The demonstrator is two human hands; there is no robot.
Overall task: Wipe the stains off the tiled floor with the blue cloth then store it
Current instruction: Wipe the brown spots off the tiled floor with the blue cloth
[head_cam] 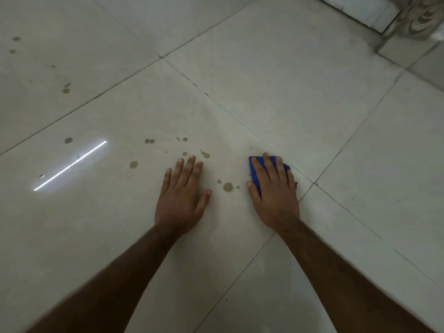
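Note:
My right hand (274, 191) lies flat with straight fingers on the blue cloth (253, 165), pressing it onto the pale tiled floor (300, 97) beside a grout joint. Most of the cloth is hidden under the hand. My left hand (182, 195) rests flat on the floor to the left, fingers spread, holding nothing. Between the two hands sits a round brown stain (228, 187) with smaller spots beside it. Several more brown stains (133, 164) dot the tile ahead of and left of my left hand, and others (66, 90) lie on the far left tile.
A bright strip of reflected light (70, 165) crosses the tile at the left. At the top right stands a raised tiled edge (360, 18), with a blurred pale object (420, 20) beside it. Dark grout lines run diagonally across the floor.

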